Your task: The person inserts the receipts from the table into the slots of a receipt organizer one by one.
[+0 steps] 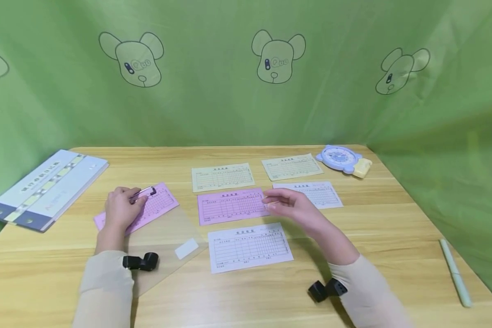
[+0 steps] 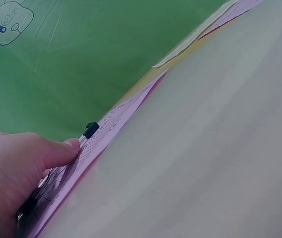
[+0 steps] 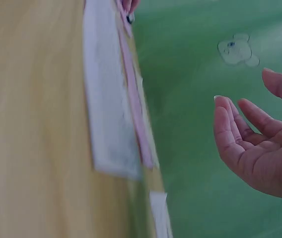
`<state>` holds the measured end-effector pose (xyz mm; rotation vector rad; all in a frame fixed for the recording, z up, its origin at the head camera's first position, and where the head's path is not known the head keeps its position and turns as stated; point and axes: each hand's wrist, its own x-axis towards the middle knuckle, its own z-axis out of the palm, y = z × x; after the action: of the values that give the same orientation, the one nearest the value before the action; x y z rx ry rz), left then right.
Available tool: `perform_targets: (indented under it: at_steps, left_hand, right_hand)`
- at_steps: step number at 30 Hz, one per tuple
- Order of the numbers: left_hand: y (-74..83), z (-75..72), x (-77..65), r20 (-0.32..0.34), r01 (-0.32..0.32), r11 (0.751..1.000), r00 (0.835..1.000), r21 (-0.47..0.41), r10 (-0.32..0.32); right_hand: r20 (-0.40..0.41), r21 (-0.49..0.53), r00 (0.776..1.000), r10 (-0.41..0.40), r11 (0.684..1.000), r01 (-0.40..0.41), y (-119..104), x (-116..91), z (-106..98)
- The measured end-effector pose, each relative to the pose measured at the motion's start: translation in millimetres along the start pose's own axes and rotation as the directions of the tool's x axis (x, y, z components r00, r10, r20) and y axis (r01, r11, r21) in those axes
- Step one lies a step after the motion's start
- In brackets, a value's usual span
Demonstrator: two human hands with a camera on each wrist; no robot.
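One metal clip (image 1: 144, 193) on pink slip (image 1: 159, 206), atop clear folder (image 1: 164, 234) | left hand (image 1: 121, 207): fingers clamped on clip | right hand (image 1: 292, 208): fingers apart, empty | advised: press clip evenly, keep slip flat

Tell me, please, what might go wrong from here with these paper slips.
1. The left hand grips the metal clip over a pink slip on the clear board; that slip could skew if the clip moves.
2. The right hand hovers by the middle pink slip; it might nudge the adjacent white slip out of place.
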<state>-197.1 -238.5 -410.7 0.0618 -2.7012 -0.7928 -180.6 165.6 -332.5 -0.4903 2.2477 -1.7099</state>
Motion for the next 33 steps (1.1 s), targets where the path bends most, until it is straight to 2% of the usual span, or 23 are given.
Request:
perform_targets:
  at_steps: [6, 13, 20, 23, 26, 30, 33]
  left_hand:
    - [0.7, 0.3, -0.6, -0.001, 0.008, 1.0, 1.0, -0.015, -0.008]
    - [1.0, 1.2, -1.1, -0.002, 0.002, 1.0, 1.0, -0.027, -0.002]
    - [2.5, 0.7, -1.5, 0.005, 0.007, 0.999, 1.0, -0.035, -0.007]
    - [3.0, -0.3, -1.2, -0.002, 0.006, 0.999, 1.0, -0.037, -0.006]
    - [3.3, -0.9, -0.8, -0.009, 0.002, 0.999, 1.0, -0.037, -0.003]
    - [4.5, -2.2, -1.3, -0.004, 0.005, 0.999, 1.0, -0.041, -0.005]
    - [5.2, -3.2, -1.8, 0.005, 0.012, 0.999, 1.0, -0.045, -0.012]
  right_hand:
    - [-0.002, 0.0, 0.997, 0.082, 0.997, -0.082, 18, -10, -12]
    - [-0.021, -0.011, 0.994, 0.111, 0.994, -0.111, 40, -18, -17]
    - [-0.017, -0.128, 0.994, 0.108, 0.986, -0.11, 58, -23, -18]
    - [-0.016, -0.197, 0.996, 0.082, 0.977, -0.084, 52, -26, -15]
    - [0.012, -0.318, 1.0, 0.024, 0.948, -0.019, 54, -26, -14]
    - [0.066, -0.496, 0.997, -0.034, 0.866, 0.062, 63, -25, -12]
    - [0.097, -0.581, 0.994, -0.042, 0.809, 0.091, 61, -27, -8]
